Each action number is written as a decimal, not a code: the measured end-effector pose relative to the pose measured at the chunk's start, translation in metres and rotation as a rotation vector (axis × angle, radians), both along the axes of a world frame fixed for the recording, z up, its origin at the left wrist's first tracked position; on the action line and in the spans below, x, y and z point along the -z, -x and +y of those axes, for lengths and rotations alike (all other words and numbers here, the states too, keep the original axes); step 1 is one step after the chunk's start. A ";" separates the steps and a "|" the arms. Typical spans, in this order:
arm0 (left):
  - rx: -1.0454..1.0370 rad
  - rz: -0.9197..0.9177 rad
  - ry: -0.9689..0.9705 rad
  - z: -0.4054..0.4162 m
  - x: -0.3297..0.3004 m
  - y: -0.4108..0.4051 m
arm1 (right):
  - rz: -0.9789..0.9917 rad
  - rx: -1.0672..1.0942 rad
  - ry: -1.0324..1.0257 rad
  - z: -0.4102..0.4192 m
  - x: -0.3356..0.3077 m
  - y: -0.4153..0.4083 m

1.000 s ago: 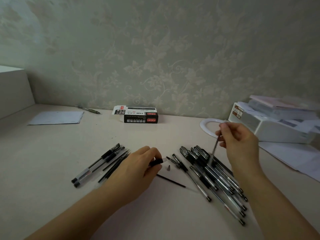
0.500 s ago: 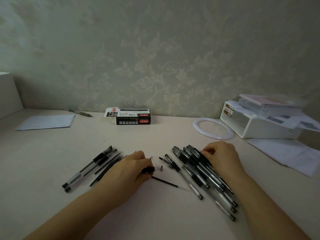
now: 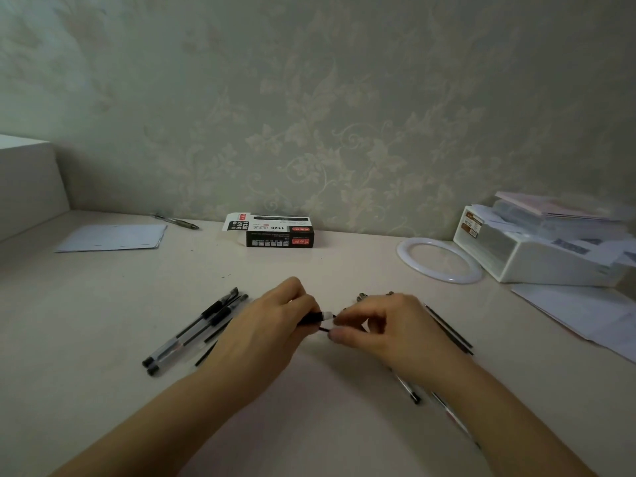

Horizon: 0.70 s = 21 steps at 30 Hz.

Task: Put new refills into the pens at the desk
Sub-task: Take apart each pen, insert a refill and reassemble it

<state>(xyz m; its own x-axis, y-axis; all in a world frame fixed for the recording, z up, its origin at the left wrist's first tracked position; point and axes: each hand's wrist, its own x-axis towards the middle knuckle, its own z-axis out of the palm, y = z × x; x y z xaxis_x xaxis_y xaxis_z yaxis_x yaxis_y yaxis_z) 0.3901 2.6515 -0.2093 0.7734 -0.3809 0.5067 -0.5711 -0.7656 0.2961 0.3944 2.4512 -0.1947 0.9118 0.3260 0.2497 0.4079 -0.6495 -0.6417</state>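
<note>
The two hands meet at the middle of the desk [image 3: 103, 304]. The left hand [image 3: 265, 330] has its fingers curled round a pen barrel [image 3: 315, 317], whose black grip and clear end stick out toward 3 o'clock. The right hand [image 3: 392, 328] lies just at 3 o'clock of that end, thumb and forefinger pinched together at the barrel's mouth, with a thin black refill [image 3: 323, 328] showing as a short dark stub between the two hands. How far the refill sits inside the barrel cannot be told.

At 9 o'clock of the left hand lie two whole pens [image 3: 192, 333], side by side, caps toward 7 o'clock, with a few bare refills beside them, partly hidden by the left wrist. At 3 o'clock of the right hand two more thin refills [image 3: 447, 328] lie on the desk, and under the right forearm, toward 5 o'clock, the ends of a pile of pens [image 3: 409, 390] stick out; most of that pile is covered.

Farther back, at 12 o'clock against the wall, stands a black and white box [image 3: 278, 235] with one flap open. At 10 o'clock lies a sheet of paper [image 3: 113, 237] and just behind it a lone pen [image 3: 177, 222]. At 2 o'clock lies a white ring [image 3: 401, 249], and beyond it a white tray [image 3: 537, 266] stacked with papers, with loose sheets [image 3: 585, 311] in front of it.
</note>
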 end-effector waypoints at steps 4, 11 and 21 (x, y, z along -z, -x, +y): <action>-0.010 -0.009 0.076 0.001 0.003 -0.001 | -0.109 -0.005 0.096 0.000 0.006 -0.003; 0.020 0.047 0.149 0.000 0.010 -0.001 | -0.052 0.306 -0.611 -0.009 -0.006 -0.010; 0.067 0.078 0.172 -0.001 0.014 -0.003 | 0.377 0.123 -1.244 0.012 -0.001 -0.005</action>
